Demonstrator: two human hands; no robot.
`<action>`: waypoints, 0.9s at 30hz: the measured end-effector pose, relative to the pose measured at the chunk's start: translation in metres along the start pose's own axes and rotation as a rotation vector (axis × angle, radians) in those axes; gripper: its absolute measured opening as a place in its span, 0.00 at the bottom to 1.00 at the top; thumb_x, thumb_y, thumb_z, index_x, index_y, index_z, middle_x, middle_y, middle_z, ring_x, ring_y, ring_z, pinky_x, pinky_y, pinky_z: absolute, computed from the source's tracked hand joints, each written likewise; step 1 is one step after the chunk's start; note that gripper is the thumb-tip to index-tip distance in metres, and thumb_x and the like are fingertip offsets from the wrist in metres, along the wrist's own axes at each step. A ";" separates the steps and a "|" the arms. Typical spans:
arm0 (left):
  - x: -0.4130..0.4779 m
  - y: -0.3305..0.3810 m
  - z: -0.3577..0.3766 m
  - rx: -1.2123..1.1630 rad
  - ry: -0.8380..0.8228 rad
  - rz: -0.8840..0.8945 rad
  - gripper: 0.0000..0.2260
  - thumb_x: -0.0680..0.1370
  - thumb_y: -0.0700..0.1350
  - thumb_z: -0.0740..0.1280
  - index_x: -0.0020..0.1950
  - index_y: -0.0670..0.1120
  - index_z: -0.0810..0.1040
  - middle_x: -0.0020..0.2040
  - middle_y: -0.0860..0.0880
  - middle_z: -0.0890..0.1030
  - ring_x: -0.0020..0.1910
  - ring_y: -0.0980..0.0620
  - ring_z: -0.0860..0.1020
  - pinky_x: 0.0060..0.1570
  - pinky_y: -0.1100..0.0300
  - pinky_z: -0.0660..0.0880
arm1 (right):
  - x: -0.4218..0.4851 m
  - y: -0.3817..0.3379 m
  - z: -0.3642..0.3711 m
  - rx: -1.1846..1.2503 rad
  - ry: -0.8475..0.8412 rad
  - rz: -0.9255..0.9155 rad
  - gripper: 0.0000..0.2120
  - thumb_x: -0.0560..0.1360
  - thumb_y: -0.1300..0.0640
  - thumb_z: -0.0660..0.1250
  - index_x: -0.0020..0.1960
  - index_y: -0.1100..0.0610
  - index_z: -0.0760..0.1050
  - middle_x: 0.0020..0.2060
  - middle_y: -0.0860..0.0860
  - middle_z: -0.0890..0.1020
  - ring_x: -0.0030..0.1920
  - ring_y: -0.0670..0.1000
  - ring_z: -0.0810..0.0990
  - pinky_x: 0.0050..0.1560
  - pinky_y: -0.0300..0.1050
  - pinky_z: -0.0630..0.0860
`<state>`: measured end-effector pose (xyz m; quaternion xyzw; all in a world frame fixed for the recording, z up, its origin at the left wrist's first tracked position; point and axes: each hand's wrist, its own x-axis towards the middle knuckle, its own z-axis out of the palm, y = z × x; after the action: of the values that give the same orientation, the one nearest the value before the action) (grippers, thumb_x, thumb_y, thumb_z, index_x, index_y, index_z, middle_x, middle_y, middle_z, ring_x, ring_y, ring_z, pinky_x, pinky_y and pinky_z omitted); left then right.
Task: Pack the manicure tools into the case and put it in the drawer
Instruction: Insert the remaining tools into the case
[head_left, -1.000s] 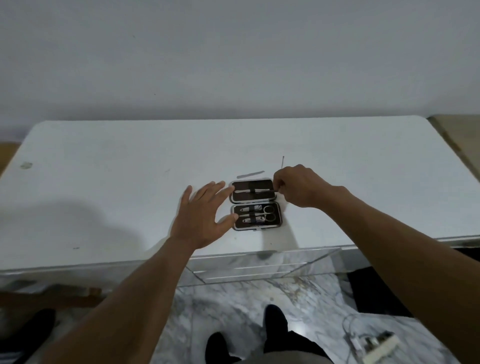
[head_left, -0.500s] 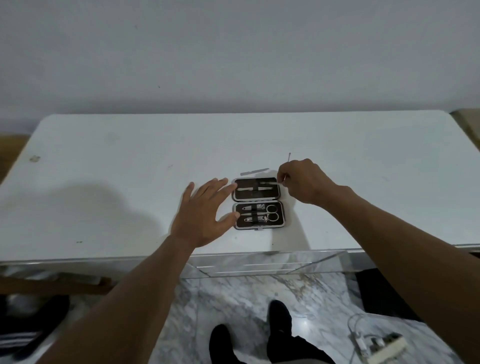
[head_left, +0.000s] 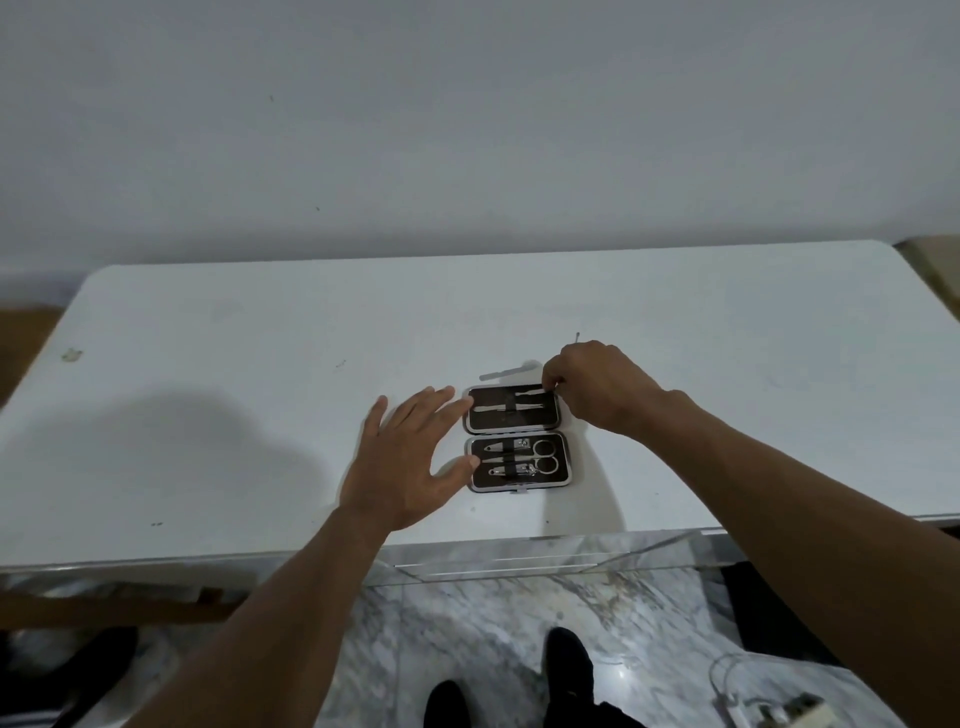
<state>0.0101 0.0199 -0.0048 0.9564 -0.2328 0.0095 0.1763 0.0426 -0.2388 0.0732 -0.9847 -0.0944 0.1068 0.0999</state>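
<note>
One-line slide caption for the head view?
Left hand steadies the open manicure case; right hand pinches a thin tool at its far half.

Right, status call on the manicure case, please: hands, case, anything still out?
Left hand open, touching the case edge. Right hand pinches a thin tool at its far corner. Case open; nail file loose on table behind it.

R fingers (head_left: 550, 378) now over case (head_left: 497, 419) corner.

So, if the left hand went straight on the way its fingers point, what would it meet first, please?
Probably the open case, at the left rim of its far half. The left hand lies flat with straight fingers aimed there. Whether the fingertips touch it is unclear.
</note>
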 end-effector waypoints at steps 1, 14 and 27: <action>0.000 0.000 0.000 -0.001 0.000 0.000 0.29 0.77 0.65 0.57 0.77 0.61 0.59 0.77 0.57 0.63 0.77 0.56 0.58 0.76 0.41 0.51 | 0.000 -0.002 0.000 -0.002 0.001 -0.005 0.13 0.74 0.66 0.61 0.51 0.55 0.81 0.50 0.55 0.83 0.49 0.58 0.80 0.49 0.49 0.77; -0.001 0.000 0.000 -0.003 0.006 0.001 0.28 0.77 0.65 0.57 0.76 0.60 0.60 0.77 0.58 0.64 0.77 0.57 0.59 0.76 0.43 0.52 | 0.011 -0.025 0.014 -0.019 -0.003 -0.100 0.12 0.74 0.68 0.61 0.52 0.59 0.80 0.49 0.57 0.81 0.50 0.59 0.79 0.50 0.49 0.75; -0.001 0.002 -0.002 -0.024 0.013 -0.006 0.28 0.77 0.65 0.58 0.76 0.60 0.60 0.76 0.58 0.64 0.76 0.57 0.59 0.76 0.42 0.52 | 0.026 -0.020 0.003 0.047 0.081 0.021 0.08 0.78 0.61 0.62 0.48 0.61 0.80 0.47 0.56 0.80 0.48 0.59 0.79 0.45 0.45 0.71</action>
<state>0.0084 0.0193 -0.0021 0.9548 -0.2288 0.0125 0.1892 0.0635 -0.2134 0.0700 -0.9866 -0.0772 0.0699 0.1258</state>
